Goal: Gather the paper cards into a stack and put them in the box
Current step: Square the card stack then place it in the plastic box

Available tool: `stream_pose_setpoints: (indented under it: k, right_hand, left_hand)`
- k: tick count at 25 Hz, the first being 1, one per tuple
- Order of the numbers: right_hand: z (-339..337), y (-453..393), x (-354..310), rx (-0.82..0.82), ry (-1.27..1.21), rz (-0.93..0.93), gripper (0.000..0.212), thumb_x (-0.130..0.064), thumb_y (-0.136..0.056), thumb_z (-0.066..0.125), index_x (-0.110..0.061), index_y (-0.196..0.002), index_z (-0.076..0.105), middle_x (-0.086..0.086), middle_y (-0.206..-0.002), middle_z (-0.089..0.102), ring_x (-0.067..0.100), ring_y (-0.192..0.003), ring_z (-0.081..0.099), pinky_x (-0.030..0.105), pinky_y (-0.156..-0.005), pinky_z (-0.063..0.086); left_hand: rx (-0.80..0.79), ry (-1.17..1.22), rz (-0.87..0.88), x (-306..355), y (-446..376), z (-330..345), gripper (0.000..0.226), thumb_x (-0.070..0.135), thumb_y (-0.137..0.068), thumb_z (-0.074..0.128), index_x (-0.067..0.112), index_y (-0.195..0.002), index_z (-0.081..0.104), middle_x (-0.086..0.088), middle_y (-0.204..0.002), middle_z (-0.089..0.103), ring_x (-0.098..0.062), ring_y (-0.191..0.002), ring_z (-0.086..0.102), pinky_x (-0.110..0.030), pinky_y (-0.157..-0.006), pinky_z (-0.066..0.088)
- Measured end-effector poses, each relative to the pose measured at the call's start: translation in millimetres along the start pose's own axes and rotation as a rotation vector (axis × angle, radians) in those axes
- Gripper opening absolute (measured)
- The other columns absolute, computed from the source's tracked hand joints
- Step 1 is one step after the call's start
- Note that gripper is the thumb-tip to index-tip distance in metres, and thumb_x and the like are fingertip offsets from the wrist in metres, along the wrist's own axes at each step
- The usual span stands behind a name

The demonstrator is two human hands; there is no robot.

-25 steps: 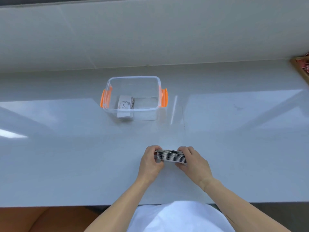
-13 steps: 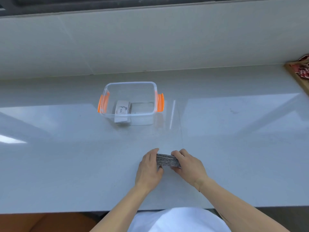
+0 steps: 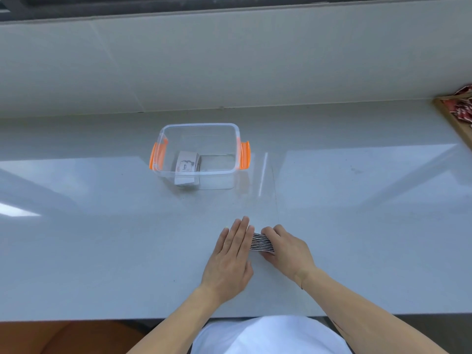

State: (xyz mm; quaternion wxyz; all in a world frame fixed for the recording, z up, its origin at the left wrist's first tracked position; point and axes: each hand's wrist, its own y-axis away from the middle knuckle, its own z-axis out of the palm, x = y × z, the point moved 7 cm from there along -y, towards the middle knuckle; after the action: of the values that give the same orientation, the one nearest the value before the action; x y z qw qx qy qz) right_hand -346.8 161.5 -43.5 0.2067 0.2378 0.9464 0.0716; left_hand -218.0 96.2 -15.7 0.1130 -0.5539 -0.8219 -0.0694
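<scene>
You face one glossy pale grey countertop [image 3: 102,251] that fills the middle band of the frame, with one pale tiled wall [image 3: 229,67] rising behind it across the upper part and a dark strip along the very top edge. At the right edge, upper part, one wooden tray [image 3: 457,121] holding red-and-white packets pokes into view.

One clear plastic box [image 3: 199,129] with two orange latches [image 3: 157,157] sits open, just above and left of centre. Inside it, toward its left half, lies one small pile of white cards [image 3: 186,166]; the top one reads "love", and its long axis runs away from you.

Your two hands are low in the frame, right of centre. One stack of paper cards [image 3: 263,242] stands on edge on the counter between them, its striped black-and-white edges turned up toward you, its thickness running left to right with a slight downward tilt to the right. How many cards it holds cannot be counted.

Your left hand [image 3: 231,259] is flat and unclenched, fingers straight and together, its fingers pressed against the stack's left face. Your right hand [image 3: 286,249] is curled over the right end, gripping the stack, the thumb underneath.
</scene>
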Motion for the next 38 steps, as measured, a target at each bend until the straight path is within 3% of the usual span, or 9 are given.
stream_pose_setpoints:
  k: [3,10,12,16,18,25,30,33,38]
  right_hand:
    - [1,1,0,0.003,0.009,0.013,0.033,-0.045,-0.084,0.059,-0.030,-0.110,0.045,-0.007,-0.101,0.052,0.019,-0.075,0.061,0.030,-0.051,0.043]
    - [0,0,0,0.007,0.021,0.040,0.034,-0.046,-0.084,0.059,-0.029,-0.110,0.047,-0.007,-0.102,0.053,0.019,-0.076,0.062,0.032,-0.054,0.048]
    - [1,0,1,0.006,0.014,0.045,0.033,-0.046,-0.084,0.058,-0.030,-0.110,0.047,-0.007,-0.102,0.053,0.020,-0.076,0.062,0.033,-0.055,0.048]
    - [1,0,2,0.003,0.010,0.048,0.033,-0.046,-0.084,0.059,-0.030,-0.110,0.047,-0.007,-0.103,0.053,0.022,-0.072,0.062,0.033,-0.055,0.049]
    - [3,0,2,-0.001,0.014,0.047,0.033,-0.045,-0.084,0.059,-0.029,-0.110,0.047,-0.007,-0.103,0.053,0.023,-0.069,0.061,0.033,-0.053,0.048]
    - [3,-1,2,-0.002,0.011,0.061,0.033,-0.044,-0.084,0.059,-0.027,-0.110,0.049,-0.006,-0.102,0.054,0.026,-0.066,0.061,0.032,-0.051,0.045]
    - [2,-1,2,0.000,0.008,0.059,0.033,-0.043,-0.084,0.059,-0.026,-0.110,0.051,-0.005,-0.102,0.055,0.027,-0.068,0.062,0.033,-0.052,0.045]
    - [1,-3,3,0.011,0.019,0.072,0.034,-0.044,-0.082,0.061,-0.026,-0.109,0.050,-0.006,-0.101,0.055,0.026,-0.066,0.061,0.031,-0.050,0.043]
    - [2,-5,4,0.020,0.037,0.059,0.036,-0.047,-0.081,0.062,-0.026,-0.108,0.051,-0.006,-0.099,0.055,0.026,-0.065,0.062,0.031,-0.051,0.044]
  left_hand:
    - [-0.103,-0.025,0.009,2,2,6,0.085,0.018,-0.072,0.057,0.006,-0.150,0.025,-0.010,-0.159,0.018,-0.027,-0.147,0.022,-0.045,-0.114,0.035]
    - [-0.166,0.100,-0.072,-10,3,18,0.090,0.023,-0.082,0.041,0.018,-0.148,-0.020,0.002,-0.158,-0.029,-0.015,-0.147,-0.024,-0.037,-0.123,-0.003]
    - [-0.095,0.301,-0.117,-18,3,11,0.093,0.018,-0.079,0.045,0.019,-0.151,-0.014,0.004,-0.161,-0.022,-0.010,-0.148,-0.018,-0.030,-0.122,-0.005]
    - [0.134,1.037,-0.648,-67,15,7,0.089,0.010,-0.073,0.043,0.022,-0.153,0.008,0.014,-0.160,0.006,-0.001,-0.148,0.007,-0.021,-0.120,0.011]
    - [0.137,1.222,-0.740,-65,19,14,0.087,0.011,-0.071,0.041,0.028,-0.152,0.015,0.019,-0.158,0.013,0.003,-0.145,0.014,-0.008,-0.108,0.022]
    - [0.025,1.345,-0.702,-31,9,30,0.086,0.011,-0.070,0.038,0.028,-0.152,0.017,0.040,-0.144,0.029,0.031,-0.118,0.033,0.005,-0.086,0.032]
    - [0.070,1.483,-0.808,-41,4,29,0.091,0.011,-0.066,0.039,0.025,-0.153,0.017,0.020,-0.157,0.019,0.010,-0.138,0.025,-0.014,-0.107,0.024]
    - [-0.009,1.470,-0.744,-31,-4,29,0.089,0.011,-0.067,0.039,0.025,-0.153,0.018,0.027,-0.150,0.028,0.027,-0.115,0.038,-0.001,-0.091,0.034]
    - [0.065,1.537,-0.771,-40,-11,23,0.091,0.010,-0.063,0.039,0.022,-0.152,0.023,0.019,-0.152,0.030,0.009,-0.135,0.031,-0.012,-0.103,0.027]
